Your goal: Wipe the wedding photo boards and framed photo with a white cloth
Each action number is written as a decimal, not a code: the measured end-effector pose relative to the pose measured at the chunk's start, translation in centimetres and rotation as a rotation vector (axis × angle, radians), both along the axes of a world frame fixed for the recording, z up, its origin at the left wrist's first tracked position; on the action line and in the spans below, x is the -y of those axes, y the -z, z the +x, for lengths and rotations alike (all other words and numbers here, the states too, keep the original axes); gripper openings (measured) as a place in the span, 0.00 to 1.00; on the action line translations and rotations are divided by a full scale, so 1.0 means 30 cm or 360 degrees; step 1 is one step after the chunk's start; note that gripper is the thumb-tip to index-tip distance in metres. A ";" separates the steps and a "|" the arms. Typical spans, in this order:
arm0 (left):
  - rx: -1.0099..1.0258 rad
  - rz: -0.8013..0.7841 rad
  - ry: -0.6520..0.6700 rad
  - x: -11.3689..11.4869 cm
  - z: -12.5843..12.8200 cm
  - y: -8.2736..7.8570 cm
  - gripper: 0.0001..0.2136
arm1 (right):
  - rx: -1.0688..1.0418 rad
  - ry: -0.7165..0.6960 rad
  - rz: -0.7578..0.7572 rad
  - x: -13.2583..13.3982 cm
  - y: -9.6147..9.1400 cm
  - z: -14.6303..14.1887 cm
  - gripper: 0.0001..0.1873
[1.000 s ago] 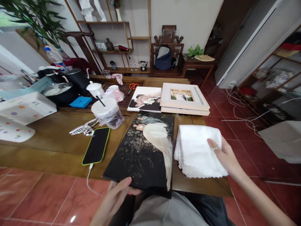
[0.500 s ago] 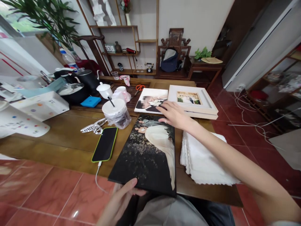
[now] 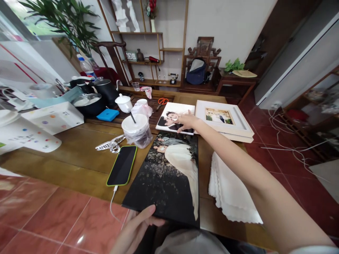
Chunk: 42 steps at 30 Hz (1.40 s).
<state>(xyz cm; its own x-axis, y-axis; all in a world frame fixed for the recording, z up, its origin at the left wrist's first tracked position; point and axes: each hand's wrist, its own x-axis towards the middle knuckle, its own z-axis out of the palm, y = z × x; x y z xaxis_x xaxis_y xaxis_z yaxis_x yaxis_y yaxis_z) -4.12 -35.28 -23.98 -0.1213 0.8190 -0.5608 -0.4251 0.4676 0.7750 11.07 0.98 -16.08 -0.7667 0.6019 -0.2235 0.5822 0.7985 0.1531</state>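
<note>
My left hand [image 3: 141, 224] grips the near edge of a dark photo panel [image 3: 169, 183], thumb on top and the other fingers underneath. The panel carries a wedding picture with a long pale gown; whether it is an album or a single board I cannot tell. Beyond its far edge lies a smaller white-edged photo panel [image 3: 165, 121] showing a couple. My right hand [image 3: 188, 121] is open over that one, fingers spread and seemingly touching its surface. To the right of it, a white picture frame [image 3: 238, 121] rests on another pale flat piece.
A folded white cloth [image 3: 230, 194] lies under my right forearm. Left of the dark panel are a charging phone [image 3: 122, 165], metal scissors [image 3: 111, 144] and a lidded cup with straw [image 3: 136, 128]. Orange-handled scissors [image 3: 162, 102], a white teapot [image 3: 124, 103] and pots [image 3: 88, 106] stand farther back.
My right hand has moved from between the two photo panels farther onto the white-edged one, uncovering the dark panel's far edge. My left hand keeps its hold. The view has shifted slightly.
</note>
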 end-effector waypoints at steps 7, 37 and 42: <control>-0.0016 -0.0098 -0.0066 0.040 -0.015 0.013 0.14 | 0.0001 0.0113 -0.0013 -0.007 0.040 0.005 0.49; 0.0229 0.0372 -0.0375 -0.273 0.127 -0.058 0.26 | -0.0238 -0.0300 0.0072 -0.013 -0.028 0.015 0.42; 0.0209 0.0457 -0.0389 -0.370 0.098 -0.066 0.20 | -0.0226 -0.0269 0.0142 -0.030 -0.022 0.019 0.41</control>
